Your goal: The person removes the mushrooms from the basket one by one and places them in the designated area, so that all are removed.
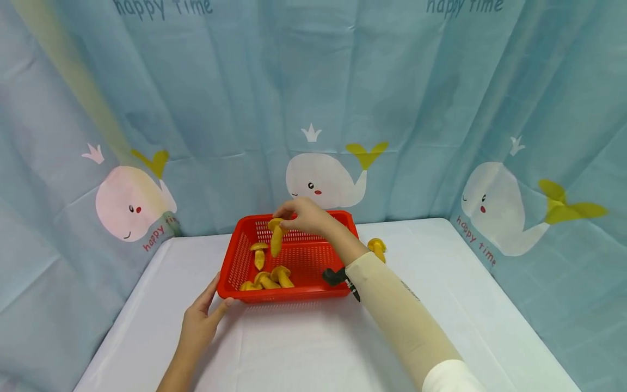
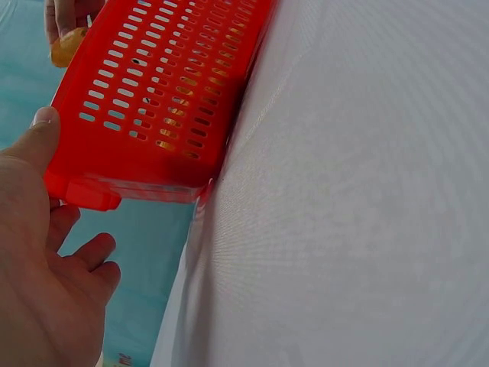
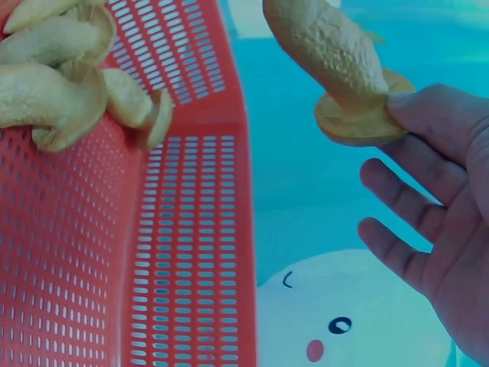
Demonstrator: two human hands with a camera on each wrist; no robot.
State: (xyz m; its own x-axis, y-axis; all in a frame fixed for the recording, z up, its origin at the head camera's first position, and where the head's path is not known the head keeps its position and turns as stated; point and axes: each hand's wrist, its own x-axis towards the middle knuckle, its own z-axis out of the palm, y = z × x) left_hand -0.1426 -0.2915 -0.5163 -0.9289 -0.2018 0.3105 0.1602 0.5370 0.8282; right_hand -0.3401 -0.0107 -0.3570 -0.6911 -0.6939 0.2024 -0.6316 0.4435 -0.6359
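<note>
My right hand [image 1: 306,216] pinches a yellow mushroom [image 1: 276,242] by its cap, above the back left part of a red plastic basket [image 1: 294,295]. In the right wrist view, thumb and forefinger hold the cap edge of this mushroom [image 3: 328,57], while the other fingers stay spread. At the basket's front left corner, my left hand [image 1: 202,318] grips the rim. The left wrist view has the left thumb on the basket [image 2: 114,160] and the fingers on the far side. Several more mushrooms [image 1: 281,276] lie inside, mostly along the front left.
Another yellow mushroom [image 1: 377,247] lies on the white tablecloth [image 1: 294,348], to the right of the basket and partly behind the right arm. A light blue curtain [image 1: 230,109] with whale prints rises behind the table and on both sides.
</note>
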